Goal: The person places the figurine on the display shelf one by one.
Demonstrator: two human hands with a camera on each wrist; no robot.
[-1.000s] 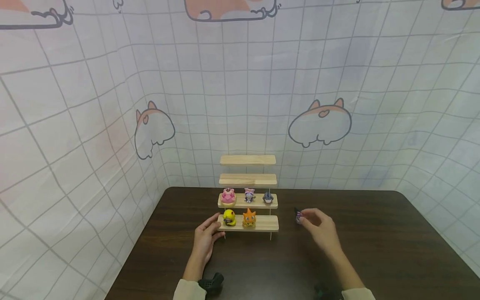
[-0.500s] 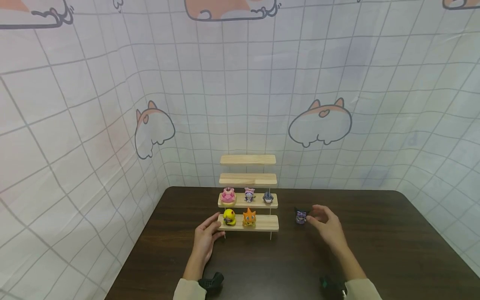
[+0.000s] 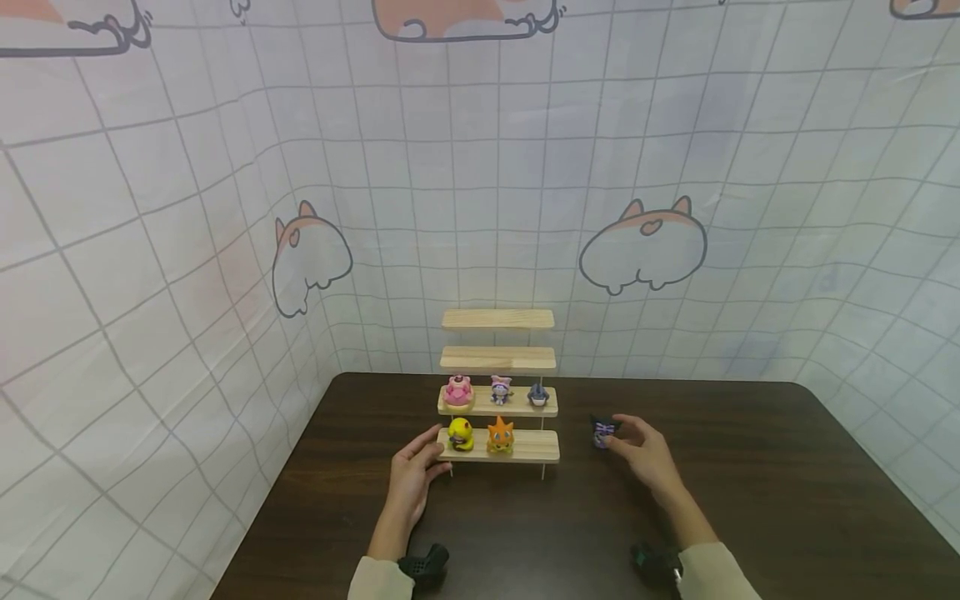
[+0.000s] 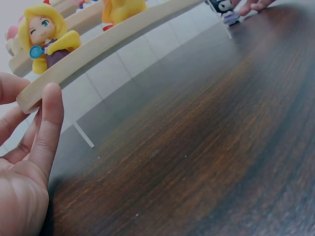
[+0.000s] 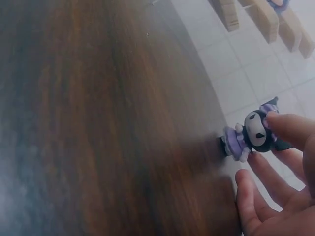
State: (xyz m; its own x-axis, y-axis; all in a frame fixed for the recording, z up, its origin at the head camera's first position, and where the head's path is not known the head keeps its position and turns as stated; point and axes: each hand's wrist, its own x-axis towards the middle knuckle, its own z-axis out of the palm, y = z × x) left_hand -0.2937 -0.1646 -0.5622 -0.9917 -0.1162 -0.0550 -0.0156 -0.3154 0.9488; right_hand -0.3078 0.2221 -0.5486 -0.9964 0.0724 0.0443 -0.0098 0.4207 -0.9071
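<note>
My left hand pinches the left end of the lowest board of a tiered wooden display stand. The thumb and fingers there show close up in the left wrist view. On that board stand a yellow-haired figurine and an orange spiky-headed figurine. To the right of the stand, my right hand pinches a black-and-purple figurine by its head. Its white face and purple dress show in the right wrist view, with the thumb over part of the head. The figurine is upright at the table.
The second board bears a pink figurine, a small lilac figurine and a grey-blue figurine. Two bare boards rise above. The dark wooden table meets a gridded white curtain behind and at the sides.
The black-and-purple figurine has turned to show its front. My right hand shifted right along it, then came back left onto it. The left hand has kept its hold on the board.
</note>
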